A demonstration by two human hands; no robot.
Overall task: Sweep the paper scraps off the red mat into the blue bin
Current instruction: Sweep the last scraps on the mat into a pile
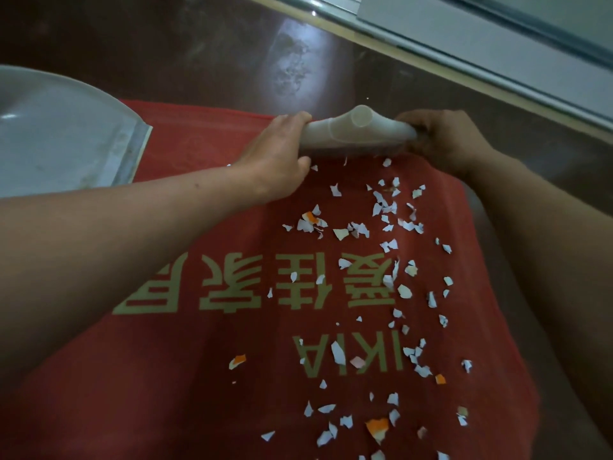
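A red mat (205, 376) with pale printed characters lies on the floor. Several white and orange paper scraps (384, 224) are scattered over its right half, from the far edge down to the near edge. At the mat's far edge sits a white brush head (351, 134) with a round socket on top. My left hand (275, 161) grips its left end and my right hand (441, 141) grips its right end. The pale blue-grey bin (56, 134), shaped like a dustpan, rests at the left with its lip on the mat's far left corner.
Dark glossy floor (199, 54) surrounds the mat. A light metal door track and frame (464, 51) runs diagonally across the upper right.
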